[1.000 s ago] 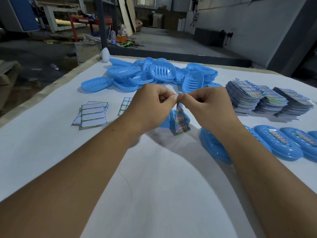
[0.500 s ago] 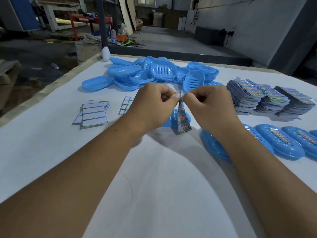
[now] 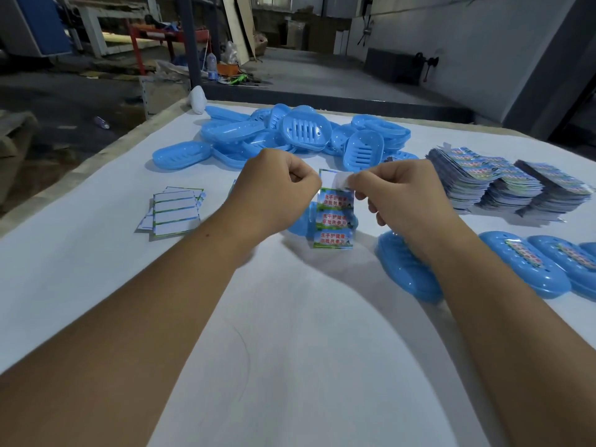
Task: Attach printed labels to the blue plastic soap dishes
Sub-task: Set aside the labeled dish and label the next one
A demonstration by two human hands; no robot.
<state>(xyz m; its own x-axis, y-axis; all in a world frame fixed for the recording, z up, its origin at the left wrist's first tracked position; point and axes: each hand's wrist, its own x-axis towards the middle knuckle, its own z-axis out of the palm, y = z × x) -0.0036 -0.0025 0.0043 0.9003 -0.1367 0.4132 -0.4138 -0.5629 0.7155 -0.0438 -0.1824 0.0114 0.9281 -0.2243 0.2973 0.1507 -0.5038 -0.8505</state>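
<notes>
The left hand [image 3: 274, 191] was curled tight, its thumb and forefinger pinching the left edge of a glossy printed label sheet with 3 blue-and-green stickers left on it [image 3: 333, 217]. The right hand [image 3: 406, 201] was curled too, pinching a pale, half-peeled sticker [image 3: 342, 179] at the sheet's top, bent away from the white backing. The sheet hung upright between both hands, above the white-covered table [image 3: 290, 350].

Directly behind the sheet, partly hidden, lay a single blue plastic soap dish [image 3: 301, 225] on the cloth. At 3 o'clock from the hands, a row of blue oval soap dishes turned face down [image 3: 522, 272] ran toward the table's right edge, at least 2 of them carrying a printed label on top; the nearest one sat under the right wrist. At 2 o'clock stood 3 fanned stacks of printed label sheets [image 3: 503, 185], touching one another. At 12 o'clock a loose heap of blue slotted soap dishes [image 3: 303, 133] lay piled at the far side. At 9 o'clock, well apart from the hands, rested a small pile of spent white backing sheets with green borders [image 3: 175, 209], and a further sheet [image 3: 233, 186] peeked out just beyond the left hand.
</notes>
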